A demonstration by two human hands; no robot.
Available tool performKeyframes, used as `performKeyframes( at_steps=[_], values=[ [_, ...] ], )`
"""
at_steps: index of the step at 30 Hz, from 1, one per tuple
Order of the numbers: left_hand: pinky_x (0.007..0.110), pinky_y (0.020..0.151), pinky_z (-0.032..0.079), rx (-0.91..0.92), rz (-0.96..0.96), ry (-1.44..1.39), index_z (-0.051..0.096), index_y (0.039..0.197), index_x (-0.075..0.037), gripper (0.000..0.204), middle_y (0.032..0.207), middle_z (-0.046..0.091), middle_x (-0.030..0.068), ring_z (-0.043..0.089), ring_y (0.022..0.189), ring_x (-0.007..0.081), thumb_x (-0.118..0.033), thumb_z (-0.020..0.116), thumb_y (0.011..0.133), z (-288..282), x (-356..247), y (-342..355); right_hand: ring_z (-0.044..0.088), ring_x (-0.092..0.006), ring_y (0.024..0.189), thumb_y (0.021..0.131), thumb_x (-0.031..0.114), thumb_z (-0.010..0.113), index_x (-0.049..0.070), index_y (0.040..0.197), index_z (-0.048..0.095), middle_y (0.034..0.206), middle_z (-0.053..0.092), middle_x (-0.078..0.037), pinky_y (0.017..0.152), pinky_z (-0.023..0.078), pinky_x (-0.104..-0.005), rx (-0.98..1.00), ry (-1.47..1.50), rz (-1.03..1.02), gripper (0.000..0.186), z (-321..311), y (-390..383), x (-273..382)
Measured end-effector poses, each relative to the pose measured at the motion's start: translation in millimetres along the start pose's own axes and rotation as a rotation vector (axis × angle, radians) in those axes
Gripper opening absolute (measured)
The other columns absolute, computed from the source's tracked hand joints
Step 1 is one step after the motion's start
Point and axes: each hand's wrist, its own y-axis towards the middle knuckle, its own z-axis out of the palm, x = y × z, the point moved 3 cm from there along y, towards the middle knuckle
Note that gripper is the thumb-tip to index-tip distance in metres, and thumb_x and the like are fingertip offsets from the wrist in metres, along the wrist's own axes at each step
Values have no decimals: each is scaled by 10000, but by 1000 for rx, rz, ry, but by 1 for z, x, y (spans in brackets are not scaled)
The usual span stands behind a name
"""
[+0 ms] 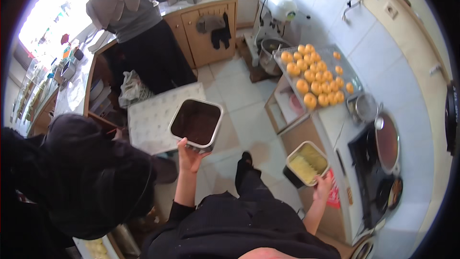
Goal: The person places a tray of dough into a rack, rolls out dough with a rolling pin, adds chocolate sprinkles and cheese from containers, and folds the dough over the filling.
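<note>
My left hand (190, 156) grips the near rim of a deep square metal pan (174, 115), its inside dark brown. The pan is tilted so that its opening faces me. In my right hand (324, 187) is a smaller metal container (292, 154) with rounded corners, held by its near right corner. Something pale yellow (306, 164) lies inside it; I cannot make out what. Both containers are held up over the floor, well apart from each other.
A white tabletop (158, 134) stands ahead on the left. One person (139, 43) stands at the far counter; another, in black (100, 172), bends close on my left. At right are a tray of round orange buns (316, 76), a stove (362, 172) and a large pot (386, 143). A mixer (275, 5) stands beyond.
</note>
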Motion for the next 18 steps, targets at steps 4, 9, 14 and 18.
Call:
performKeyframes(
  at_steps=[4,9,14,18],
  values=[
    [615,793,424,-213,69,25,284,1272,-85,745,1261,337,129,406,1117,319,-443,596,698,50,-1,101,565,-133,803,657,-104,510,17,954,489,884,575,-63,704,464,-257,256,-53,-15,321,109,127,44],
    [649,765,413,-204,113,-18,256,1285,-84,789,1243,318,129,389,1121,314,-443,615,681,103,-32,208,552,-111,774,664,-84,551,20,930,490,862,574,-42,701,443,-225,552,-109,-6,292,269,254,121],
    [688,791,347,-374,202,-17,303,1259,-152,717,1234,275,116,381,1053,282,-458,600,682,120,-56,346,549,-88,752,669,-79,573,23,920,484,857,577,-32,699,435,-203,755,6,-81,285,415,366,150],
    [693,800,318,-412,169,-108,356,1195,-214,659,1188,285,75,369,1007,225,-469,629,652,135,-75,475,552,-77,754,676,-81,567,22,914,491,859,581,-33,702,448,-206,720,-16,-37,271,506,446,172]
  ],
)
